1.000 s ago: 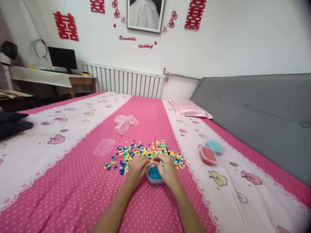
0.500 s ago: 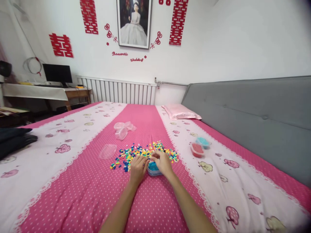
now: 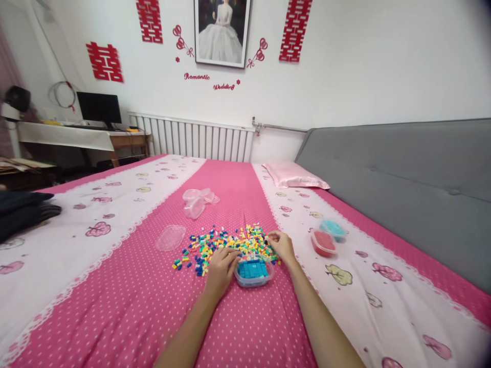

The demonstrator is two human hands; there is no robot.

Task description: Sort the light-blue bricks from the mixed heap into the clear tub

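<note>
A scatter of small coloured bricks (image 3: pixel 226 244) lies on the pink dotted bedspread (image 3: pixel 126 301). Just in front of it stands a clear plastic tub (image 3: pixel 253 272) filled with light-blue bricks. My left hand (image 3: pixel 221 266) rests at the tub's left side with curled fingers touching the pile's near edge. My right hand (image 3: pixel 281 244) is at the right edge of the pile, fingers pinched together on a small brick among those lying there; the piece is too small to make out clearly.
Two lidded tubs, one red (image 3: pixel 322 243) and one blue (image 3: pixel 333 229), sit to the right. A loose clear lid (image 3: pixel 170 237) and empty clear tubs (image 3: pixel 197 201) lie beyond the pile. A pink pillow (image 3: pixel 295 176), grey headboard (image 3: pixel 402 174) and dark clothing (image 3: pixel 23 212) border the bed.
My right hand has left the blue tub and moved right to the edge of the brick pile. The tub is now uncovered. My left hand has stayed beside it.
</note>
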